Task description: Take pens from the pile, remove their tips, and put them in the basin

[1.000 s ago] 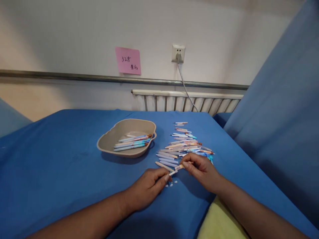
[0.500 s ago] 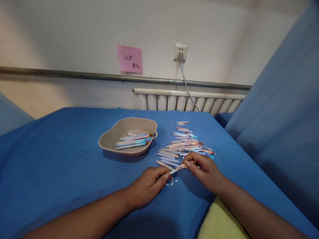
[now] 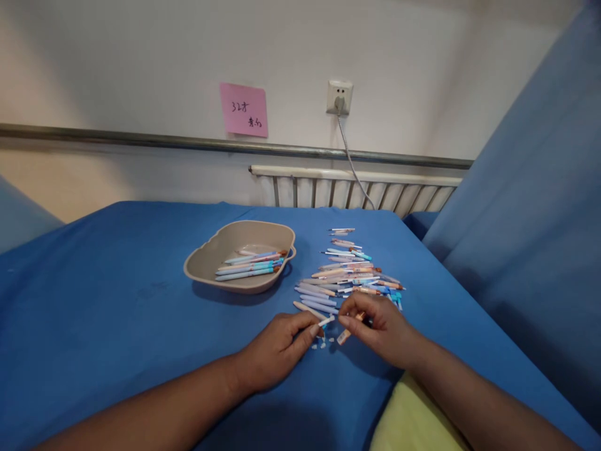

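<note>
My left hand [image 3: 286, 347] pinches a white pen refill [image 3: 327, 321] whose free end points to the right. The fingers of my right hand [image 3: 375, 326] are closed around an orange pen barrel [image 3: 346, 334] with a printed label, tilted down to the left. My right thumb and index finger are close to the tip of the refill; whether they touch it I cannot tell. Small white bits [image 3: 323, 345] lie on the blue cloth under my hands. Just beyond is a spread of loose pen parts and refills [image 3: 350, 272].
A beige basin [image 3: 200, 275] holding several pens sits to the left on the blue cloth [image 3: 117, 300]. Something yellow [image 3: 413, 419] is by my right forearm. Behind are a white radiator [image 3: 328, 172] and a plugged-in cable [image 3: 350, 156]; a blue curtain [image 3: 530, 188] hangs at right.
The orange barrel has come off the refill's end and now tilts downward in my right hand. My right fingertips have moved left toward the refill, while my left hand has stayed nearly in place.
</note>
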A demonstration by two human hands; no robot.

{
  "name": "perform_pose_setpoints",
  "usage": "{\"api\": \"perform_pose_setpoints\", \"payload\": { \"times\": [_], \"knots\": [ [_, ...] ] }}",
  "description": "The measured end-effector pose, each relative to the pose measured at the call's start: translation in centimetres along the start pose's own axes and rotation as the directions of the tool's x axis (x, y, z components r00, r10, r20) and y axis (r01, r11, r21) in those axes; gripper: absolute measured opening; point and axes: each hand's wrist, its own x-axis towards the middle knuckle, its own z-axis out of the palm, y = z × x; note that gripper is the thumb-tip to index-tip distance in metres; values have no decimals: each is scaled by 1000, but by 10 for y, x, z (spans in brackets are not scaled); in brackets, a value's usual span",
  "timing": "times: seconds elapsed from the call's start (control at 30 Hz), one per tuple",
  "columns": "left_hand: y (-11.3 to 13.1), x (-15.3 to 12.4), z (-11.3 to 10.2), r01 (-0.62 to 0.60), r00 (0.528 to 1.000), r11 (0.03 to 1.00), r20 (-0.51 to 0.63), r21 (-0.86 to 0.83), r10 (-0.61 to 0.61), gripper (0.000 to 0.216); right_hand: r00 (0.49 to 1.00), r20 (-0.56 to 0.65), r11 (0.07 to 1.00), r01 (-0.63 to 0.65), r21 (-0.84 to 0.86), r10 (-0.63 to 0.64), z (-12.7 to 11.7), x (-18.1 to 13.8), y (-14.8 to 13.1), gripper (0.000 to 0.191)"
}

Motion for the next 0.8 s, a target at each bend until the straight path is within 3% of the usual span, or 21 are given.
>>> {"api": "perform_pose_setpoints", "payload": {
  "times": [0.23, 0.43, 0.63, 0.73, 0.8],
  "knots": [
    [3, -1, 1, -26, 999, 997, 46, 70, 23, 31, 989, 43, 981, 145, -131, -140, 4, -3, -7, 10],
    [2, 0, 0, -23, 1000, 997, 19, 69, 21, 31, 999, -46, 999, 21, 31, -19, -6, 2, 0, 14],
    [-1, 0, 1, -5, 1000, 999, -1, 38, 5, 33, 986, 164, 993, -12, -114, 31, -1, -1, 12, 9],
    [-1, 1, 1, -7, 1000, 999, 2, 42, 7, 33, 979, 197, 978, -5, -208, 47, 2, -2, 15, 10],
    [0, 1, 0, -5, 1000, 999, 7, 48, 4, 32, 976, 207, 985, -35, -171, 71, 3, -2, 15, 12]
  ]
}}
